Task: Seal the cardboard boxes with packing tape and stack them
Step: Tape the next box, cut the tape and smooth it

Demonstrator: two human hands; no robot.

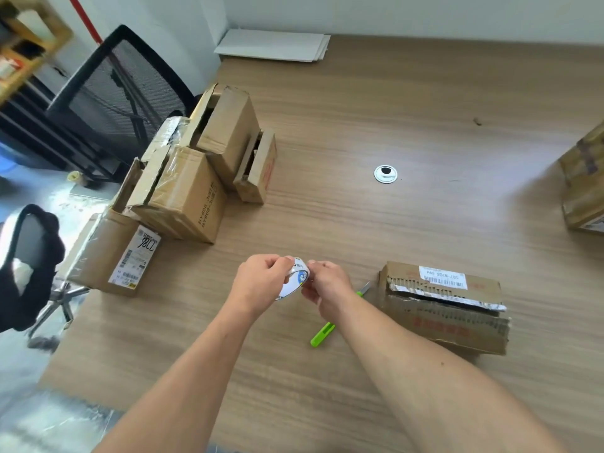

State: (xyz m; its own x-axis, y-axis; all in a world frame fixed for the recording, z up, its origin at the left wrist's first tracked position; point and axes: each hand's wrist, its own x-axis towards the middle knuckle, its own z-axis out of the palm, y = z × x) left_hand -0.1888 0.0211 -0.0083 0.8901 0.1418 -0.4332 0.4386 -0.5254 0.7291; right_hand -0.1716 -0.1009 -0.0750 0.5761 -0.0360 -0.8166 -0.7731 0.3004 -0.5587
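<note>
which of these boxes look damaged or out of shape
The flat box right of the green cutter has a ragged, torn top edge with a silvery strip along it. On the left, the printed box has a crumpled flap standing open.

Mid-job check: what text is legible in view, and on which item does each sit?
"BY808-30", printed twice: side of the middle carton.
"587-N/05 094", upside down: white label on the near right box.
"2286", handwritten, last digits uncertain: shipping label on the near left box.
Red print on the near right box and the small upright box: blurred.
Blue print on the tape roll: too small to read.
</note>
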